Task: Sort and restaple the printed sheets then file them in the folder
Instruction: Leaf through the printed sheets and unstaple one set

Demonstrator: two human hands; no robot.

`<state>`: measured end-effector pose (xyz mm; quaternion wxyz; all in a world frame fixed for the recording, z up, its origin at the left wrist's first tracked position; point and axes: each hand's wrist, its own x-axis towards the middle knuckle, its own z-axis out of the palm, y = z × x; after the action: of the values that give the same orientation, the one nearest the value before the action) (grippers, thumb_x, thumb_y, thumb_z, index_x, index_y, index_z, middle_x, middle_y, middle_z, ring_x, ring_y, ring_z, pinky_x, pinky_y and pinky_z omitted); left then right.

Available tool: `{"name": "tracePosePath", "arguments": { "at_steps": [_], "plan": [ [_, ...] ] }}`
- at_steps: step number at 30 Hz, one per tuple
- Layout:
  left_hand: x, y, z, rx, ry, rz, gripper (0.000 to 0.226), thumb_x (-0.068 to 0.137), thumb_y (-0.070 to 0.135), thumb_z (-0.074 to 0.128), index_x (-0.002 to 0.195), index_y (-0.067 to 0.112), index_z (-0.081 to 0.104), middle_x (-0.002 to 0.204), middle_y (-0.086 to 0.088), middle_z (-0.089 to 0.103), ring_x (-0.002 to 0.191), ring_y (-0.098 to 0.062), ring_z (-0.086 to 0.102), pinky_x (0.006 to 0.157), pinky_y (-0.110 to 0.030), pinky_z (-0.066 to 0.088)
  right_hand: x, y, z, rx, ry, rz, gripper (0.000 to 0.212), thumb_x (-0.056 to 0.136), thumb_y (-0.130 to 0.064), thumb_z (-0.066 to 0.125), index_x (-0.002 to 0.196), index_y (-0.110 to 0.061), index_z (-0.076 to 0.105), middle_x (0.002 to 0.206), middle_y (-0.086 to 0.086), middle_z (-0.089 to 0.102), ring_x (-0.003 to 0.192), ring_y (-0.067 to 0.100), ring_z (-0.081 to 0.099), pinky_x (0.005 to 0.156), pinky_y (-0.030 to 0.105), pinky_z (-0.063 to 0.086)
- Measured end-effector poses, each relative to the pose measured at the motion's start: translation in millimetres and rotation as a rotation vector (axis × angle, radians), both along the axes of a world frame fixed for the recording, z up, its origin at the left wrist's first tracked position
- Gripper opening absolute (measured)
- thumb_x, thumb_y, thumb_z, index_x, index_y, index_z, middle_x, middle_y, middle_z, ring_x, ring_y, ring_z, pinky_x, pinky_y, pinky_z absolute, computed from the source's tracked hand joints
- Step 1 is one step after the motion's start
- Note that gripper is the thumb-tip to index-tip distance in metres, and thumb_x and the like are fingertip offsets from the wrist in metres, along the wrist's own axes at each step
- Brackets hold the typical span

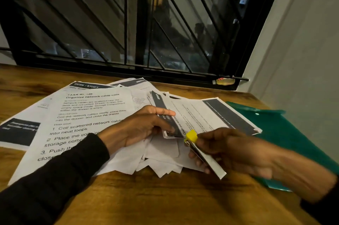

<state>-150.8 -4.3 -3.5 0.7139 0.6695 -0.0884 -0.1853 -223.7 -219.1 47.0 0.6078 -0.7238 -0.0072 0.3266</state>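
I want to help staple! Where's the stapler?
In the right hand, the stapler sits right of centre, its yellow tip by the sheets.

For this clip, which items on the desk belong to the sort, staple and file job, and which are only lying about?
Part of the job:
- stapler, held in the right hand
- sheet set, corner pinched by the left hand
- loose printed sheets spread on the desk
- green folder, lying at the right

Just lying about:
- small bottle on the window ledge

Near edge: we see bare counter (156, 197).
Middle: loose sheets (88, 114) crowd us.
Right: green folder (286, 133) blocks.
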Motion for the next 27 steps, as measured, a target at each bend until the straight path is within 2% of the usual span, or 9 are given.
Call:
{"name": "tracePosePath", "arguments": {
  "at_steps": [3,6,8,10,14,17,19,23,27],
  "plan": [
    [-1,-3,-1,-0.029,0.013,0.005,0.049,0.081,-0.019,0.060,0.125,0.002,0.061,0.102,-0.019,0.075,0.087,-0.022,0.074,0.070,-0.024,0.060,-2,3,-24,0.240,0.144,-0.121,0.046,0.077,-0.017,0.059,0.117,0.005,0.059,0.093,0.019,0.065,0.076,0.023,0.064,0.058,0.029,0.054],
    [-2,-4,-2,-0.054,0.007,0.022,0.051,0.080,-0.018,0.062,0.127,0.002,0.060,0.108,-0.023,0.072,0.096,-0.028,0.071,0.083,-0.027,0.057,-4,13,-30,0.327,0.150,-0.193,0.040,0.084,-0.022,0.060,0.121,-0.007,0.055,0.090,0.018,0.065,0.075,0.023,0.062,0.055,0.028,0.051],
    [-3,-5,-3,-0.060,0.003,0.013,0.051,0.080,-0.018,0.063,0.127,0.002,0.060,0.110,-0.021,0.072,0.104,-0.030,0.070,0.088,-0.029,0.056,-3,16,-31,0.365,0.138,-0.226,0.041,0.086,-0.025,0.061,0.126,-0.019,0.052,0.090,0.017,0.065,0.072,0.023,0.062,0.054,0.028,0.051],
    [-4,-6,-3,-0.061,0.007,0.007,0.051,0.080,-0.017,0.062,0.127,0.003,0.060,0.110,-0.018,0.073,0.107,-0.030,0.069,0.091,-0.030,0.056,-3,19,-31,0.398,0.142,-0.264,0.043,0.085,-0.026,0.062,0.126,-0.023,0.052,0.087,0.017,0.065,0.070,0.023,0.063,0.053,0.028,0.053],
    [-5,-6,-1,-0.082,0.007,0.013,0.049,0.081,-0.018,0.060,0.125,0.002,0.060,0.106,-0.016,0.074,0.097,-0.023,0.072,0.083,-0.026,0.059,-4,26,-32,0.444,0.112,-0.333,0.044,0.079,-0.023,0.067,0.122,-0.020,0.055,0.084,0.017,0.066,0.068,0.024,0.066,0.055,0.029,0.056],
    [-6,-6,-1,-0.079,0.000,0.019,0.048,0.081,-0.018,0.060,0.125,0.001,0.060,0.102,-0.016,0.075,0.092,-0.021,0.072,0.083,-0.026,0.058,-8,25,-32,0.457,0.126,-0.368,0.043,0.075,-0.024,0.071,0.114,-0.010,0.061,0.089,0.019,0.069,0.074,0.025,0.068,0.060,0.031,0.058],
    [-7,-6,-1,-0.061,-0.012,0.005,0.049,0.081,-0.018,0.062,0.126,0.002,0.060,0.098,-0.015,0.076,0.092,-0.021,0.072,0.084,-0.026,0.057,-10,25,-31,0.473,0.129,-0.401,0.042,0.072,-0.023,0.072,0.111,-0.011,0.064,0.093,0.021,0.071,0.075,0.028,0.070,0.061,0.032,0.058],
    [-9,-8,0,-0.059,-0.004,-0.026,0.050,0.081,-0.017,0.063,0.126,0.004,0.059,0.094,-0.012,0.076,0.086,-0.018,0.073,0.072,-0.023,0.059,-10,27,-28,0.470,0.116,-0.467,0.038,0.071,-0.022,0.072,0.107,-0.012,0.065,0.100,0.022,0.071,0.079,0.032,0.071,0.062,0.037,0.059],
    [-11,-9,0,-0.062,0.002,-0.059,0.051,0.081,-0.017,0.063,0.126,0.005,0.060,0.094,-0.012,0.076,0.086,-0.019,0.073,0.072,-0.023,0.059,-8,33,-27,0.478,0.117,-0.496,0.026,0.077,-0.022,0.071,0.102,-0.012,0.068,0.096,0.020,0.073,0.083,0.033,0.071,0.069,0.040,0.057]
  ]
}}
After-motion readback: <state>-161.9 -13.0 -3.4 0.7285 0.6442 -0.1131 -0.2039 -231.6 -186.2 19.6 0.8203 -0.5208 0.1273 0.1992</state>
